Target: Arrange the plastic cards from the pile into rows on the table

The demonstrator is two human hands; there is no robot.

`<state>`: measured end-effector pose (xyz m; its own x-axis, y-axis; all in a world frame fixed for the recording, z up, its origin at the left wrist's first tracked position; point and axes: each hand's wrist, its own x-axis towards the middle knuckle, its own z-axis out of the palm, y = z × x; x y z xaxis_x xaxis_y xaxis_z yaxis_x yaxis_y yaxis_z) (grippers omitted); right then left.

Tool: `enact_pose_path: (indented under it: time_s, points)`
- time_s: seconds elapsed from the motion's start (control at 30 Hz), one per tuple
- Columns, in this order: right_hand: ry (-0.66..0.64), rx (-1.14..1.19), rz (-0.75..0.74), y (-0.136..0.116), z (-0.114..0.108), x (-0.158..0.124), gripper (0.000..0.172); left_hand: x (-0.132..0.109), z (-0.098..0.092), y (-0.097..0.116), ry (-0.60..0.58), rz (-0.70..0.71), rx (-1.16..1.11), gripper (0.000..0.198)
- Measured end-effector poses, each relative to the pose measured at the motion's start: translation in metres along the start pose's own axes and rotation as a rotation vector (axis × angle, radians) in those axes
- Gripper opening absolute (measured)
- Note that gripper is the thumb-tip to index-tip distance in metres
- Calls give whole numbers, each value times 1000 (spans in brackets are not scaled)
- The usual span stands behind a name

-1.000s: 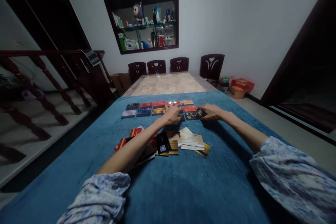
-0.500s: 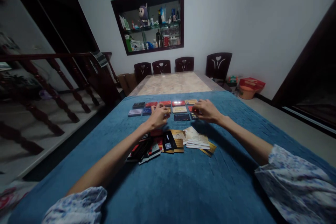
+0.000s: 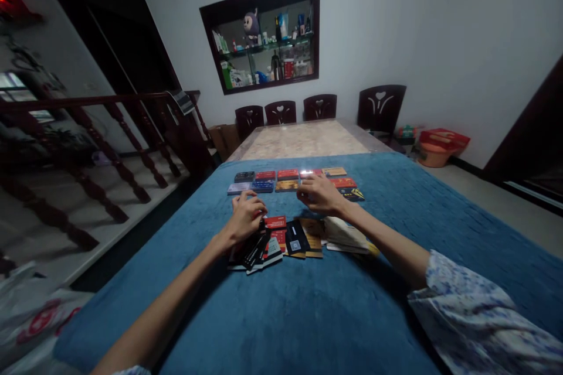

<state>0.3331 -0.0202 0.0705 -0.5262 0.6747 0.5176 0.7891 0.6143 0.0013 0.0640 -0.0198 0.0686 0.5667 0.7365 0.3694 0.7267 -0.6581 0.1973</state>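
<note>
Rows of stacked cards lie on the blue cloth [image 3: 281, 310], among them a red stack [image 3: 288, 174], a gold stack [image 3: 287, 186] and a blue stack [image 3: 263, 187]. My left hand [image 3: 247, 215] is over the left end of a loose card pile, its fingers curled; what they hold, if anything, is hidden. My right hand [image 3: 320, 192] reaches over the middle of the rows, fingers bent down and hiding the cards beneath. Nearer to me are black cards [image 3: 255, 251], a black card with a square code [image 3: 295, 238] and a fan of whitish cards [image 3: 345, 235].
Beyond the cloth the bare stone tabletop [image 3: 303, 139] extends to several dark chairs [image 3: 382, 106]. A wooden railing [image 3: 88, 129] runs along the left. On the floor at right is an orange basin [image 3: 431, 155]; plastic bags [image 3: 39, 322] lie at lower left.
My left hand has moved left and toward me, from the rows to the loose pile. The right hand has shifted left along the rows. The view has turned slightly left.
</note>
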Motion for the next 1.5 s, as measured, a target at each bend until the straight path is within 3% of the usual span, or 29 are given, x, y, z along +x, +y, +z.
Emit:
enact_pose_path:
  time_s: [0.27,0.43,0.63,0.9,1.27,1.5]
  points:
    - [-47,130,-91,-41,11,22,14,-36,-8,-26,48,-72,-21,17]
    - [-137,172,-123,-62,22,34,19,-48,-21,-35,-22,-82,-60,19]
    - [-283,171,-121,-81,32,39,40,-53,-28,-37,-169,-87,-25,23]
    - [-406,183,-127,-89,35,37,37,-54,-30,-30,-302,-84,-19,34]
    - [-380,190,-93,-87,44,34,38,-55,-28,-31,-303,-58,-65,28]
    - [-264,170,-231,-81,43,32,22,-57,-27,-34,-245,10,-92,19]
